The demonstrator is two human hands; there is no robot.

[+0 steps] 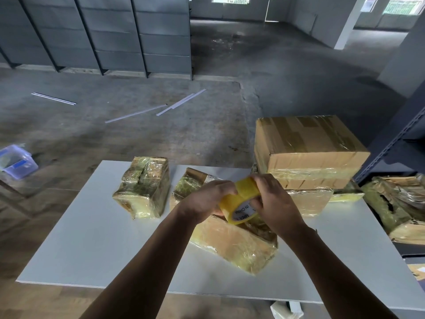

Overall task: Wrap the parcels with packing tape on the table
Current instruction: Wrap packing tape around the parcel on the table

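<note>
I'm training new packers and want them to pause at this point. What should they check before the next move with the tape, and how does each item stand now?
1. Grip on tape roll: ok. The left hand and right hand both hold it.
2. Free tape end found: cannot tell. The hands hide it.
3. Parcel within reach: ok. It lies on the table right under the roll.
4. Tape stuck to that parcel: not ok. No strip shows between the roll and it.
5. Room to turn it: probably ok. Bare table lies to its left, and the wrapped parcel further back stands apart.
</note>
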